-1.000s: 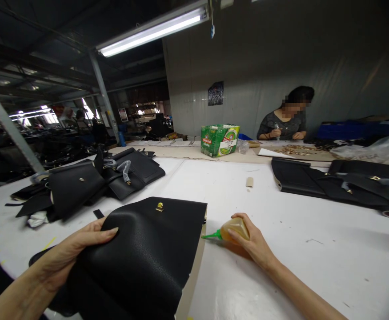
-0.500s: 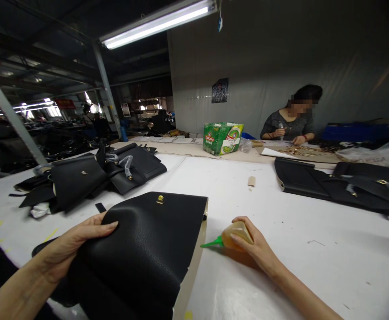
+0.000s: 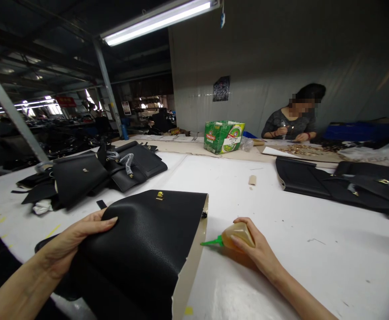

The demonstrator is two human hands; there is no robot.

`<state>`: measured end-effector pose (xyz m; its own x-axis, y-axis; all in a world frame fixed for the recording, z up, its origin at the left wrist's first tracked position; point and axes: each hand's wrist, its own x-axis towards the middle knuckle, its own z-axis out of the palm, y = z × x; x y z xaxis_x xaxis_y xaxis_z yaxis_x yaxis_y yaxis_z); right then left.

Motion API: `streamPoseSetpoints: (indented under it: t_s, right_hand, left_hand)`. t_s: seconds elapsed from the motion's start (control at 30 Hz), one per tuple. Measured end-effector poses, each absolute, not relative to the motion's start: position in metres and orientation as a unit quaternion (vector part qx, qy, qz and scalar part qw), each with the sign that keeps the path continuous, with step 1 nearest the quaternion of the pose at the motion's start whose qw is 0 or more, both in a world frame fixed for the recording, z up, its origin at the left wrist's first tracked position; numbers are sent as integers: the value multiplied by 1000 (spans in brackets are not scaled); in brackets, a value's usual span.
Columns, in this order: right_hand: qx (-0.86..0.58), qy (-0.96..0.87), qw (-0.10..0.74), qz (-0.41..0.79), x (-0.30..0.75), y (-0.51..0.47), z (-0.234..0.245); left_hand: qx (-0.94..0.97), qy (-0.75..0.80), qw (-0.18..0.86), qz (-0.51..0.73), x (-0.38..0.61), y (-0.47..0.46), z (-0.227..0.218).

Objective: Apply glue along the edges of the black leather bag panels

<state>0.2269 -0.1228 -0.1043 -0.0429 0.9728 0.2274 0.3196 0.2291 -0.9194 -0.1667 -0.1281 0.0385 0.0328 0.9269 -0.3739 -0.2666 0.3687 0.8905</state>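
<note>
A black leather bag panel with a small gold clasp lies curved on the white table in front of me. My left hand grips its left edge, thumb on top. My right hand holds a small squeeze bottle of amber glue on its side. The bottle's green nozzle points left at the panel's pale raw edge, just short of it.
Stacks of black bag parts lie at the left and black bag parts at the right. A green carton stands at the back. A small cardboard piece lies mid-table. Another person works at the far side.
The hands and panel have hardly moved; the view has shifted slightly, and the glue nozzle stays at the panel's edge.
</note>
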Motion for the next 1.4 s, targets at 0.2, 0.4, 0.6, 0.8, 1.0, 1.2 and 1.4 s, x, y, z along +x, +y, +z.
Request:
streamPoseSetpoints:
  t_s: [0.2,0.4,0.6,0.8,1.0,1.2,1.4]
  right_hand:
    - [-528,-616,477,339,227,-123,-103]
    - [-526,-624,481,320,231,-118,-108]
    - [-535,-625,495,280,236,-95,-108]
    - [-535,-623,476,315,234,-113,-108]
    - [-527,-613,480,341,236,-119,-110]
    - [-545,-597,503,306,234,-103,-115]
    - [-533,-612,472,344,228,-121,-114]
  left_hand:
    - [323,514,655,450,-168,-131,37]
    - [331,498,660,455,-170,-128,34]
    - [336,486,665,456,-170,-128,31]
    - [335,483,668,456,-174,-127,27]
    - [327,480,665,469,-177,-125,25]
    - [325,475,672,467,-178,-126,23]
    - [327,472,671,470,-180,-126,20]
